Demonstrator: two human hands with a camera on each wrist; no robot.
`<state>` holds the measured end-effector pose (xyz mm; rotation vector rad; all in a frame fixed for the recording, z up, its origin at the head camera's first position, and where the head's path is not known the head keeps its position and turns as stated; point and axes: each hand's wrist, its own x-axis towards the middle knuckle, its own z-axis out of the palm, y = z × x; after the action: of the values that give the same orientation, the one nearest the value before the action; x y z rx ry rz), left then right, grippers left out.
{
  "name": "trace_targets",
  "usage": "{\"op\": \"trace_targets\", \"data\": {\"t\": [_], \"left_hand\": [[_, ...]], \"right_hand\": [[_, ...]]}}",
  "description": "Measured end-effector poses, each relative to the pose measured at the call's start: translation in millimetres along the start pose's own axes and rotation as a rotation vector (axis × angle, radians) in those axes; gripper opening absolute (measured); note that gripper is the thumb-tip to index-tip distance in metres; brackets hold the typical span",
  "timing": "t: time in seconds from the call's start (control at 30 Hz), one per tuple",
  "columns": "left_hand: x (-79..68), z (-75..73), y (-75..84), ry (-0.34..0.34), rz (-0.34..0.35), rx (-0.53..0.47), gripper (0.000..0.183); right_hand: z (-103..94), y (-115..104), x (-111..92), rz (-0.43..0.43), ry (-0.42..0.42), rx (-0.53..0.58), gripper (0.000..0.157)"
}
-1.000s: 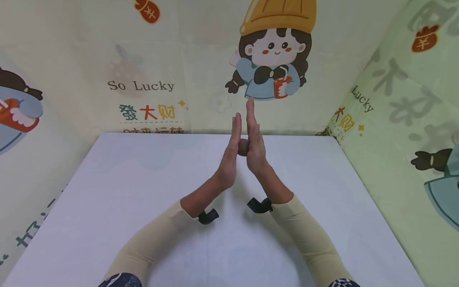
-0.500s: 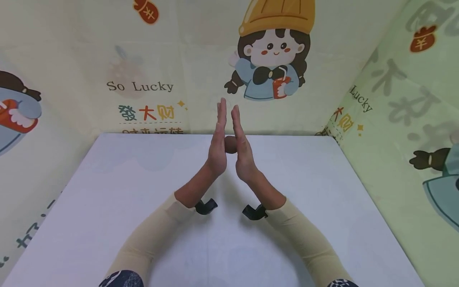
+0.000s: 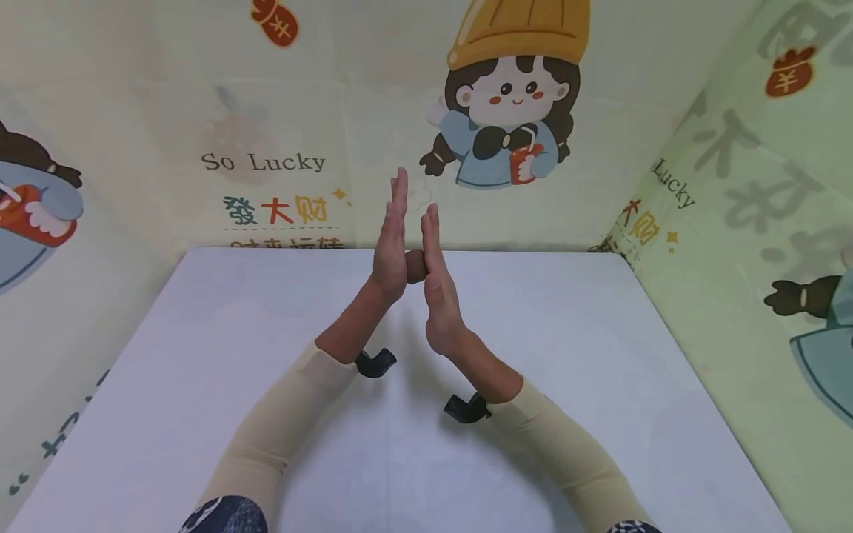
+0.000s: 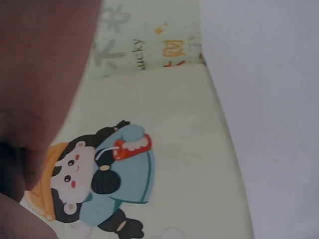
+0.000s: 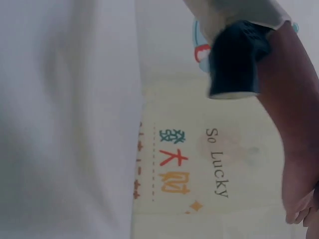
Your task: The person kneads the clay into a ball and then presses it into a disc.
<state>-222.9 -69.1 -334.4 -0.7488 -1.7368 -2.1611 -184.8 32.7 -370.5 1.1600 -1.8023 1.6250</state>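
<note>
A brown ball-like lump (image 3: 416,266) sits between two flat palms in the head view, held up above the white table. My left hand (image 3: 390,255) presses it from the left, fingers straight and pointing up and away. From the other side my right hand (image 3: 441,292) presses with straight fingers, set a little lower and nearer to me. Both palms touch the lump but not each other. In the right wrist view the left hand (image 5: 298,184) shows at the right edge; the lump is mostly hidden there. A blurred hand (image 4: 40,74) fills the left side of the left wrist view.
The white table (image 3: 266,414) lies below both forearms. Printed cloth walls (image 3: 373,89) stand behind it and at both sides. A black wrist mount (image 3: 376,363) sticks out below the left wrist, another black mount (image 3: 466,409) below the right.
Both hands have shifted left with the brown lump between them. My left hand has slid forward and up, while the right hand has drawn back towards me.
</note>
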Motion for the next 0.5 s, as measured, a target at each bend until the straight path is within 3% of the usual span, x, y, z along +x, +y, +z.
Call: {"op": "trace_targets", "data": {"t": [0.2, 0.5], "left_hand": [[-10.5, 3.7, -12.3, -0.110, -0.058, -0.031, 0.068], [-17.5, 16.8, -20.1, -0.154, -0.073, -0.070, 0.067]], "right_hand": [[-6.2, -3, 9, -0.011, 0.015, 0.034, 0.086], [-18.0, -4, 20, -0.013, 0.083, 0.004, 0.088]]}}
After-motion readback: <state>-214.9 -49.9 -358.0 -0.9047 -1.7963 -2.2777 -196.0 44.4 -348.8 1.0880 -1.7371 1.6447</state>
